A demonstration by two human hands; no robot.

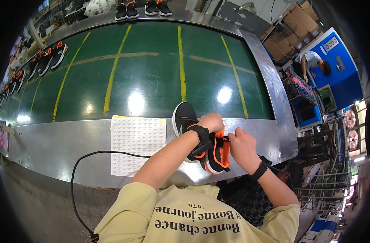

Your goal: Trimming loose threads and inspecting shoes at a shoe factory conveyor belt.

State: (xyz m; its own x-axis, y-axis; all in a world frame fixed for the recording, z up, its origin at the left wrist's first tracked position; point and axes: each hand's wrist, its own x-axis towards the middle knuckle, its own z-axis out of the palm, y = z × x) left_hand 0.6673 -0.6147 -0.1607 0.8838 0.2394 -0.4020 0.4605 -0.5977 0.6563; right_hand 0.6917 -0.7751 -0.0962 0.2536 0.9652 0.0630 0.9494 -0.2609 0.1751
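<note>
Two black sneakers lie at the table's near edge in front of me. The nearer sneaker (pixel 217 156) has an orange lining, and its opening faces me. My left hand (pixel 210 122) is closed over its front part, with the fingertips partly hidden. My right hand (pixel 242 148) pinches at its tongue or collar edge from the right, and the exact part between the fingers is too small to tell. The other sneaker (pixel 184 116), white-soled, rests just left of my left hand, partly covered by my wrist. A dark band sits on each wrist.
A sheet of printed labels (pixel 138 141) lies on the metal table edge (pixel 71 141), crossed by a black cable (pixel 108 152). Beyond runs a green belt (pixel 152 81) with yellow lines. More sneakers (pixel 51 58) line its left side and far end. Another person (pixel 312 62) bends at equipment, right.
</note>
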